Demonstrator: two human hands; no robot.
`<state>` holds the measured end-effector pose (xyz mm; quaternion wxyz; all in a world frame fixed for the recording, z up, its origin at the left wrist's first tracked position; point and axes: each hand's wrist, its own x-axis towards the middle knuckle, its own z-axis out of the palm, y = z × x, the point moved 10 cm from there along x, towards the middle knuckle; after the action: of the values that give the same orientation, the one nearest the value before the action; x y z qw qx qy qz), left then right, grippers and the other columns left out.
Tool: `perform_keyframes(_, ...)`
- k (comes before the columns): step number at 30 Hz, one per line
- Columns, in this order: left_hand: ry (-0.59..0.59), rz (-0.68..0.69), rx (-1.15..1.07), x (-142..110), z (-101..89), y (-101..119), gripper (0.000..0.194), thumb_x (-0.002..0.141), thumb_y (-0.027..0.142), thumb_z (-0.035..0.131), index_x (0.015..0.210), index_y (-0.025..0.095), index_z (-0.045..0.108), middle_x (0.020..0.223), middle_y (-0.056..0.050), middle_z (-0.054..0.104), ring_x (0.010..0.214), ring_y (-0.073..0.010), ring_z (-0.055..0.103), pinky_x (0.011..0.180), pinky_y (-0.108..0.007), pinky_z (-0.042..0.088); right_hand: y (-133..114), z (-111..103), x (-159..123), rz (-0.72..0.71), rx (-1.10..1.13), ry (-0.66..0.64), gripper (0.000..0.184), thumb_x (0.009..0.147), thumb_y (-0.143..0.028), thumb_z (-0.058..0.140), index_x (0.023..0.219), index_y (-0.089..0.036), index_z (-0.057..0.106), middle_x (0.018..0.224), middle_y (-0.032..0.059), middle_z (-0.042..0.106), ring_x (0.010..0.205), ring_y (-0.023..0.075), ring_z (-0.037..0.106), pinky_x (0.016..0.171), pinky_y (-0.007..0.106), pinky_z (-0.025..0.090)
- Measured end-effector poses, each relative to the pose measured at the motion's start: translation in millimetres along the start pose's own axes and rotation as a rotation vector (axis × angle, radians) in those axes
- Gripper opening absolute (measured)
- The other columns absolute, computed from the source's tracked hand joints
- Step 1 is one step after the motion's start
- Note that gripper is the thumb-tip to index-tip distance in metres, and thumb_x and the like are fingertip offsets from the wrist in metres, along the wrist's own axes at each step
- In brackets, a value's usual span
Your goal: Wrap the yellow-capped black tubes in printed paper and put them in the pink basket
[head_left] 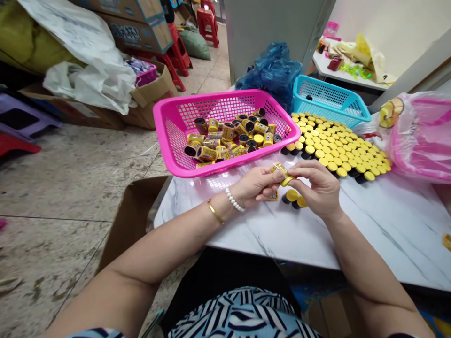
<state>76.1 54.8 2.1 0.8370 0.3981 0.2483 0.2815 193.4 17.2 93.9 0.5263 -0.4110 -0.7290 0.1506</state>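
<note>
My left hand (256,187) and my right hand (319,187) meet over the white marble table (369,220), both pinched on one small yellow-capped, yellow-labelled canister (282,172). Two more yellow-capped black canisters (294,198) stand on the table just under my right hand. A pink basket (169,126) with several labelled canisters lying loose in it sits beyond my left hand. To the right of it, several yellow-capped canisters (340,146) stand packed in rows.
A blue basket (327,101) stands behind the rows, with a blue plastic bag (273,70) beside it. A pink plastic bag (421,136) lies at the table's right. Cardboard boxes, white bags and red stools crowd the floor at left. An open box (130,220) stands by the table's near-left corner.
</note>
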Motion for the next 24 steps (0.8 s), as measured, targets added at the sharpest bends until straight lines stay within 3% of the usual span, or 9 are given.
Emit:
perform_keyframes(3,-0.006,-0.044,0.002,-3,1.4,-3,0.051,0.077,0.053,0.091,0.084,0.015,0.06,0.055,0.008,0.052,0.035,-0.0005,0.031,0.029,-0.013,0.018,-9,5,1,-0.057,-0.029,-0.049,0.023,0.088,-0.021,0.083,0.107,-0.034,0.084,0.098,0.0028,0.079,0.089,0.0205,0.075,0.083,0.039,0.064)
perform_keyframes(6,-0.014,-0.06,0.004,-5,2.5,-2,0.049,0.077,0.053,0.091,0.083,0.015,0.06,0.052,0.007,0.053,0.032,-0.0011,0.03,0.028,-0.014,0.017,-16,0,-1,-0.111,-0.044,0.015,0.027,0.086,-0.018,0.084,0.106,-0.037,0.084,0.092,0.0016,0.078,0.083,0.0204,0.074,0.078,0.039,0.064)
perform_keyframes(11,-0.041,-0.005,0.005,-3,6.0,-1,0.066,0.066,0.071,0.09,0.081,0.014,0.061,0.052,0.004,0.059,0.029,-0.0023,0.035,0.027,-0.015,0.019,-10,11,-2,-0.084,-0.075,-0.049,0.043,0.083,-0.02,0.088,0.122,-0.038,0.079,0.108,0.0035,0.076,0.097,0.0226,0.073,0.089,0.042,0.062)
perform_keyframes(16,-0.073,-0.041,-0.018,2,4.0,-6,0.064,0.077,0.076,0.079,0.084,0.015,0.061,0.056,0.0,0.064,0.031,-0.0047,0.041,0.029,-0.016,0.022,-1,4,-2,-0.04,-0.023,0.002,0.027,0.083,-0.017,0.088,0.103,-0.034,0.082,0.096,0.0021,0.075,0.087,0.02,0.072,0.08,0.039,0.06)
perform_keyframes(19,-0.077,-0.023,-0.032,3,0.3,0,0.056,0.08,0.067,0.082,0.085,0.016,0.061,0.052,0.003,0.059,0.032,-0.0034,0.034,0.031,-0.016,0.016,3,-4,0,-0.004,0.005,0.027,0.021,0.085,-0.018,0.085,0.1,-0.032,0.082,0.096,0.0028,0.074,0.086,0.0203,0.072,0.079,0.04,0.062)
perform_keyframes(24,-0.047,0.038,0.019,0,0.1,4,0.057,0.076,0.066,0.087,0.087,0.015,0.065,0.046,0.009,0.044,0.033,-0.0017,0.025,0.035,-0.017,0.011,-1,6,0,-0.006,-0.063,-0.073,0.043,0.084,-0.026,0.087,0.125,-0.036,0.078,0.12,0.006,0.074,0.102,0.0247,0.074,0.091,0.046,0.066)
